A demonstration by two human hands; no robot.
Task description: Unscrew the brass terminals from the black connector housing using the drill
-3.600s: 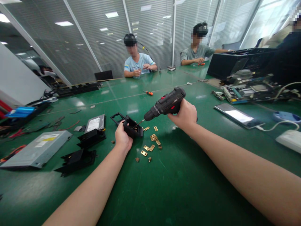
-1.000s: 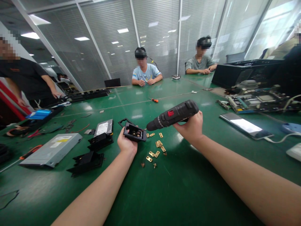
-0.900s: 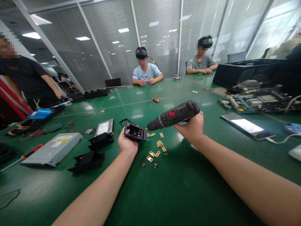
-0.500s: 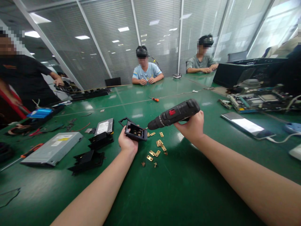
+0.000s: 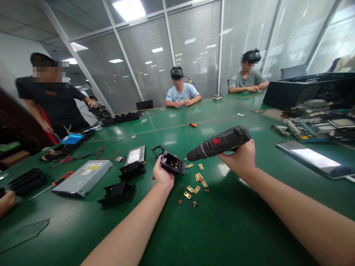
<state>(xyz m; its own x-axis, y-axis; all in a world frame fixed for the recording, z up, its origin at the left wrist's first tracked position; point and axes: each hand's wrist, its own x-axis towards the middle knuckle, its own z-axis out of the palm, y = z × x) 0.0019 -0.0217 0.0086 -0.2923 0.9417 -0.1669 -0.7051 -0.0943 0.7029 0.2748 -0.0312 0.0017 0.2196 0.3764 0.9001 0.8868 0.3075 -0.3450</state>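
My left hand (image 5: 163,176) is closed around a black plastic housing (image 5: 172,167), its open side tilted toward me, with brass-coloured metal parts inside. In my right hand (image 5: 240,158) is a black cordless drill (image 5: 219,143) with a red switch. Its bit (image 5: 184,159) points left into the housing's opening; whether the tip touches a screw I cannot tell. Below the drill, several small brass plates (image 5: 198,177) with holes lie scattered on the green table (image 5: 172,236). Two brass screws (image 5: 194,204) lie closer to me. My right fingers on the grip are partly hidden.
Left of my hand are two black plastic housings (image 5: 118,193), a hard drive (image 5: 135,154), a silver disc drive (image 5: 83,177) and a screwdriver (image 5: 63,178). A phone (image 5: 313,159) and circuit boards (image 5: 318,123) lie right. Co-workers sit opposite; another person's hand (image 5: 7,203) shows far left.
My view has shifted left and upward, so everything appears farther right and lower. Both hands keep their hold, with the bit still at the housing. Another person's hand has appeared at the left edge.
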